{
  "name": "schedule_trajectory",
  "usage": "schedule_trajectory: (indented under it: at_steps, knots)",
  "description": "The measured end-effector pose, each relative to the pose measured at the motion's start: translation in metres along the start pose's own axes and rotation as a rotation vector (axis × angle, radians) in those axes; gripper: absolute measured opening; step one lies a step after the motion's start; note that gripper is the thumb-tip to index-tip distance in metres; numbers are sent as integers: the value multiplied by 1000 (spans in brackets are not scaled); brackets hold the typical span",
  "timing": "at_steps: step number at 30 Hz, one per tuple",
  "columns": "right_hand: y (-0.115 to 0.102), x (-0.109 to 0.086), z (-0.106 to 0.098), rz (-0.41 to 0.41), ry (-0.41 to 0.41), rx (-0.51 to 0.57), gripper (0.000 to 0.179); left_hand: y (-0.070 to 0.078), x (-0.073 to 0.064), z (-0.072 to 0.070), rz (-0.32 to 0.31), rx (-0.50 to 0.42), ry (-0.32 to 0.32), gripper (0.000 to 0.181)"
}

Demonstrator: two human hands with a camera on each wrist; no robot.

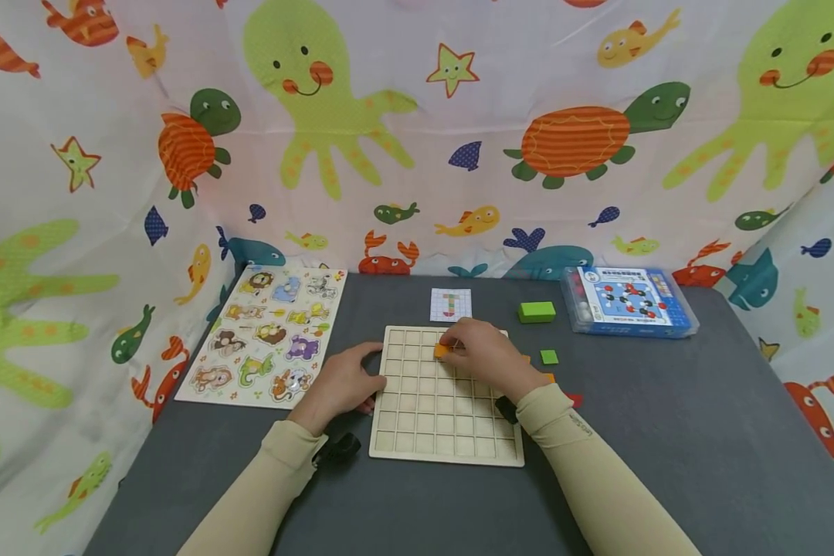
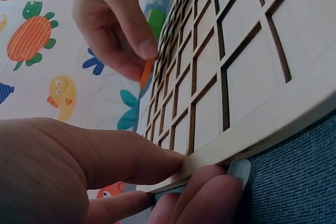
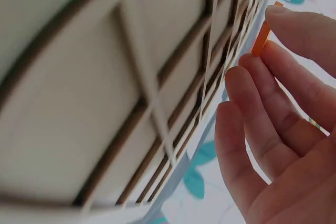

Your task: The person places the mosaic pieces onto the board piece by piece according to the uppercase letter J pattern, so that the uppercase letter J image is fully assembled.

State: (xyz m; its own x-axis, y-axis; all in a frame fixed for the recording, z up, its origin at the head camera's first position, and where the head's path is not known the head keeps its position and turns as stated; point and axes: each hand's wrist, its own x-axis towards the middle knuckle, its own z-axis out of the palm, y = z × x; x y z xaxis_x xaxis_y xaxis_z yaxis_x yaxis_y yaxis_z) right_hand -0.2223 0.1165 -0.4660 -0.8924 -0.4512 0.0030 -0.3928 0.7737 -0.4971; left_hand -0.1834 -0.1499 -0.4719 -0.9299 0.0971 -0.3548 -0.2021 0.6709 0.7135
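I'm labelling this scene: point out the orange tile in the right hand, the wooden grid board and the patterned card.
Orange tile (image 3: 263, 35): right wrist view, middle of its visible side.
Wooden grid board (image 1: 445, 403): head view, bare grid near its middle.
Patterned card (image 1: 450, 306): head view, its printed shape.

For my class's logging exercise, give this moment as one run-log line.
left hand: grips pale wooden grid board by left edge | right hand: pinches flat orange tile over board's far rows
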Motion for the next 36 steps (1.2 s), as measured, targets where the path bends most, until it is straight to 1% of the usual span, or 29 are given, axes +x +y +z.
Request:
schedule_trajectory:
  at_steps: [6,12,19,24,30,36]
  knots:
    - [-10,10,6,-12,-17,-51,25,-1,-1,1,22,24,-16,69]
    - [-16,14,6,-23,-38,-93,26,-3,1,0,18,24,-12,71]
    - [-17,17,8,-22,-38,-133,25,-2,3,0,14,23,-12,72]
    - [-17,19,9,-16,-44,-143,24,-2,4,-1,6,32,-10,72]
    - [-20,20,9,-16,-52,-152,23,-2,3,0,15,18,-13,72]
    - [-20,22,10,-27,-47,-160,20,-4,3,-1,6,5,-10,72]
